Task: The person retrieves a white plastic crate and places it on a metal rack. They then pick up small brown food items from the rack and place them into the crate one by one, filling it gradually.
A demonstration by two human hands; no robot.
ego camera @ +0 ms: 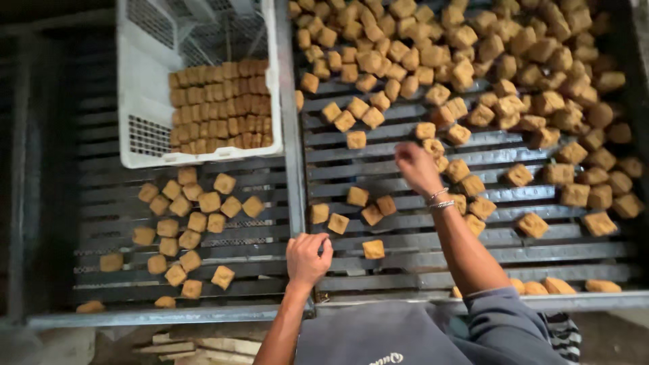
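1. Two hands at work: right hand (416, 167), fingers pinched, reaches among loose brown cubes (433, 146) mid-rack; whether it grips one cannot be told.
2. Left hand (307, 258), curled, empty, rests on the slatted rack (405, 260) near its front edge.
3. Risk judged: cubes slipping between slats, or nudged off, short of the white crate (135, 88).

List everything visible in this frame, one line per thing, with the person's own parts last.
Fried tofu cubes: too many to count, golden-brown, loose across both slatted racks, densest top right.
Packed cubes: many, brown, in tidy rows inside the crate.
Plastic crate: one, white, perforated, top left on the left rack.
Slatted racks: two, dark metal, side by side.
Rack divider: one, grey, between the racks.
Bracelets: two, silvery, right wrist.
Left hand: closed, at the divider.
Right hand: reaching among cubes, right rack.
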